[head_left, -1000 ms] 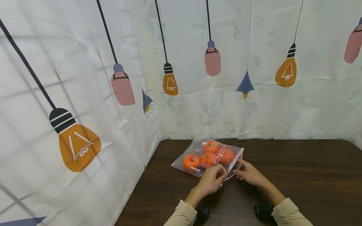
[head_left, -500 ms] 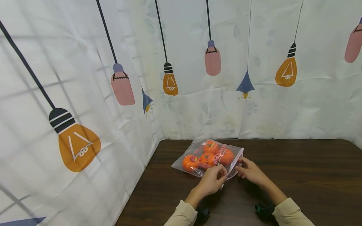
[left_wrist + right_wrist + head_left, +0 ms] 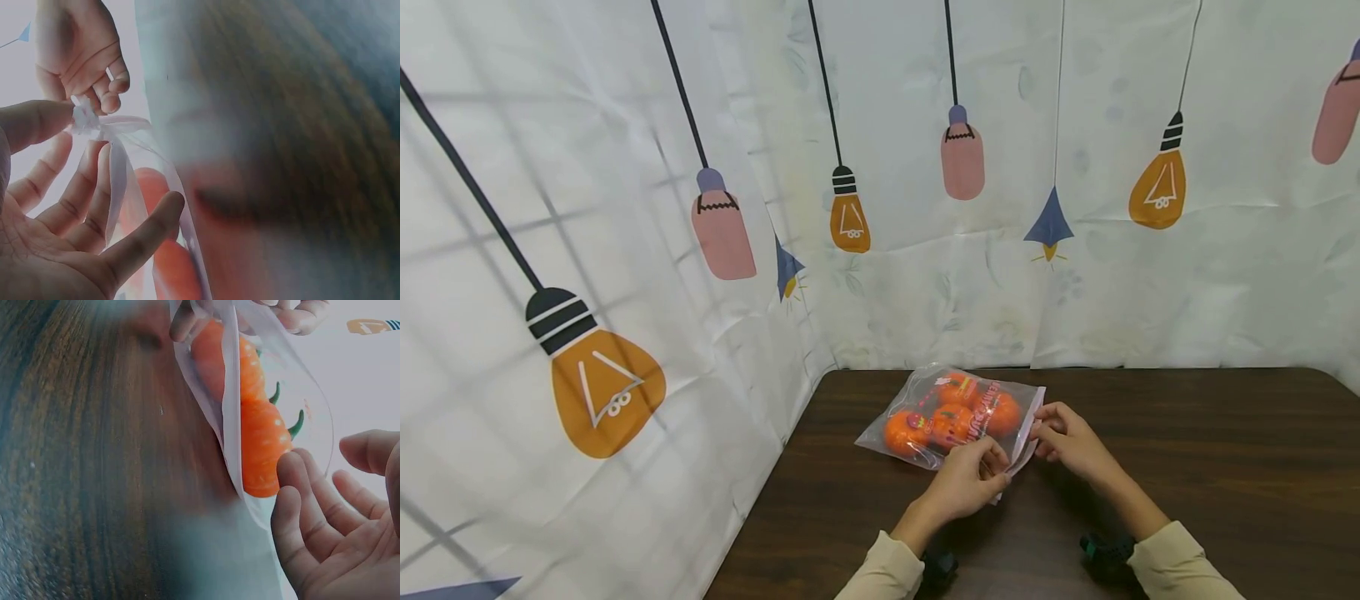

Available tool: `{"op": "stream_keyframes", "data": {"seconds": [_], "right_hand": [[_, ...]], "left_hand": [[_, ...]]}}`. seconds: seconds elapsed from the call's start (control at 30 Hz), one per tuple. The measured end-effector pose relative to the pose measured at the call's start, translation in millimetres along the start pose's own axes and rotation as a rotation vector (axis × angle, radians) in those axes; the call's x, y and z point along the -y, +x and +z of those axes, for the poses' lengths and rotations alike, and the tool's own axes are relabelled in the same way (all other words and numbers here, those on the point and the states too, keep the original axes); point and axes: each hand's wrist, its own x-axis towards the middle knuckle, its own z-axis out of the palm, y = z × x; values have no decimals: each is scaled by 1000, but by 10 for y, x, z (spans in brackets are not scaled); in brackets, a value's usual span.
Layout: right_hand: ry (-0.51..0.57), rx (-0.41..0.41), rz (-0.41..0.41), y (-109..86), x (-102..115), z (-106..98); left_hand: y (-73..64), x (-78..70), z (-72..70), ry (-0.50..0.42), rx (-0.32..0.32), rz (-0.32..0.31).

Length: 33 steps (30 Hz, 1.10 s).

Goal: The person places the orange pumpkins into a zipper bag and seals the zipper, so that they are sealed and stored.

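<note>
A clear zip bag (image 3: pixel 916 393) with red print lies on its side, its open mouth toward the right. Through the plastic show several small orange pumpkins (image 3: pixel 951 425), ribbed and green-stemmed in the right wrist view. My left hand (image 3: pixel 966 483) pinches the near corner of the mouth between thumb and fingers; a gathered white strip (image 3: pixel 86 122) stands at the thumb tip in the left wrist view. Beside the far end of the mouth is my right hand (image 3: pixel 1071 442), thumb spread from the fingers. Its fingertips (image 3: pixel 289 469) lie right at the plastic edge.
The dark wooden table (image 3: pixel 1210 467) extends to the right of the bag. Behind and to the left hangs a white cloth (image 3: pixel 910 308) printed with lamps. Dark wrist devices (image 3: pixel 942 571) sit under both sleeves.
My left hand has shifted slightly right with the bag's near corner. My right hand has moved a little up and right, and its thumb and fingers have come off the bag's edge.
</note>
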Motion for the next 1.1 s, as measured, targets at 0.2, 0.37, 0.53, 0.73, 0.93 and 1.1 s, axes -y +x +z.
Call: {"op": "stream_keyframes", "data": {"seconds": [0.2, 0.37, 0.53, 0.73, 0.93, 1.1], "right_hand": [[-16, 30, -45, -11, 36, -26], [-33, 30, -53, -13, 30, -54], [-51, 26, -58, 3, 8, -79], [-69, 3, -38, 29, -32, -105], [-94, -12, -22, 13, -35, -108], [-137, -22, -4, -9, -38, -114]], "left_hand": [[8, -34, 23, 11, 11, 34], [6, -66, 38, 30, 37, 72], [3, -89, 58, 65, 59, 99], [-13, -124, 76, 99, 66, 105], [-28, -175, 75, 126, 59, 126], [-34, -211, 82, 103, 54, 155]]}}
